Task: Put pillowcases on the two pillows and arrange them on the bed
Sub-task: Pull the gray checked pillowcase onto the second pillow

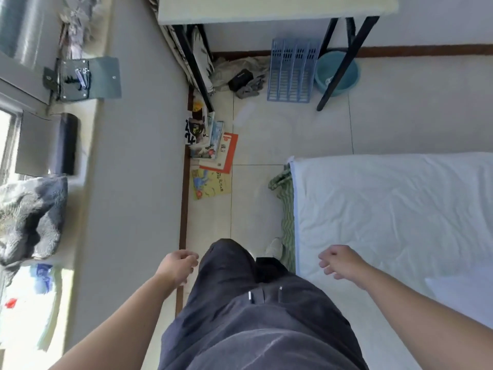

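The bed (394, 209) fills the right side, covered by a wrinkled white sheet with a green patterned layer showing along its left edge. A smooth white shape (464, 292), possibly a pillow, lies at the bed's near right edge; I cannot tell for sure. My left hand (177, 265) hangs beside my dark trousers, fingers loosely curled, holding nothing. My right hand (340, 260) hovers over the bed's near left edge, fingers loosely curled and empty. No pillowcase is visible.
Books and papers (213, 156) lie on the tiled floor by the left wall. A desk (277, 9) stands at the back with a blue rack (292, 70) and teal basin (337, 73) beneath. A grey fleecy cloth (29, 217) sits on the windowsill at left.
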